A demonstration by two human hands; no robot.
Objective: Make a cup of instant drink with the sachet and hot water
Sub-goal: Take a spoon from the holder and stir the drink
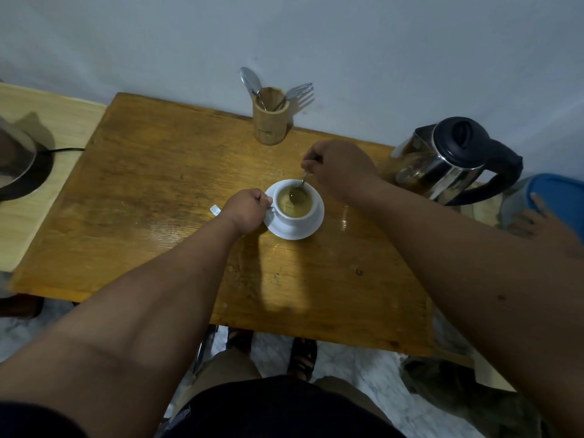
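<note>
My right hand is pinched shut on the handle of a spoon, fingers closed on its far, upper end while the bowl sits down in the tan drink inside the white cup. The spoon's long axis slants from my grip, which hovers just beyond the cup's far right rim, down and toward the near left into the liquid, so the stirring turns on keeping that slant inside the cup wall (the bowl looks close to the middle of the surface). My left hand is closed on the cup's handle at its left side, steadying it on the saucer, which rests on the wooden table. Just left of that hand lies a small pale scrap, possibly the torn sachet tip, though I cannot tell. Farther out, a wooden holder with spare spoons and a fork stands at the table's far edge against the wall, and the steel kettle sits to the far right, well apart from the cup. I judge the water poured and the powder mixing, with stirring the step in hand.
</note>
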